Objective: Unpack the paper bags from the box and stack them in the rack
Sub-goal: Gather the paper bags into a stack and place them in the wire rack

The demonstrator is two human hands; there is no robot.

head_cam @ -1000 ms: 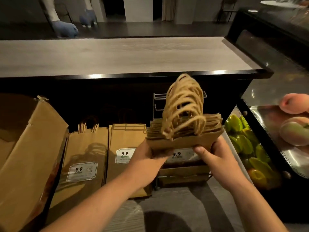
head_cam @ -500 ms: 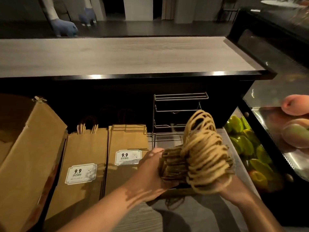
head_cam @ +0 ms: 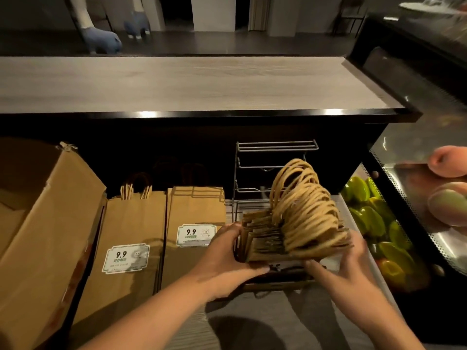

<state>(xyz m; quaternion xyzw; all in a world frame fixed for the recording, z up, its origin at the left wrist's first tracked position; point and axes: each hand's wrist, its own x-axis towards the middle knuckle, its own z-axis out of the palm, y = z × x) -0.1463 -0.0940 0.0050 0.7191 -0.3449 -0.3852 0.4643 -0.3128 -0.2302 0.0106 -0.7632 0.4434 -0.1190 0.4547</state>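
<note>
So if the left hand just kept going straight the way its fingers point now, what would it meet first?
The left hand already grips the bundle of paper bags, fingers pointing right and slightly away. Pushed on, it would probably drive the bundle against the right hand; depth is unclear.

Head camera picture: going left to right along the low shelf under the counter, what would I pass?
Cardboard box → paper bag with handles up → second labelled paper bag → left hand → bundle of paper bags → right hand → green fruit.
</note>
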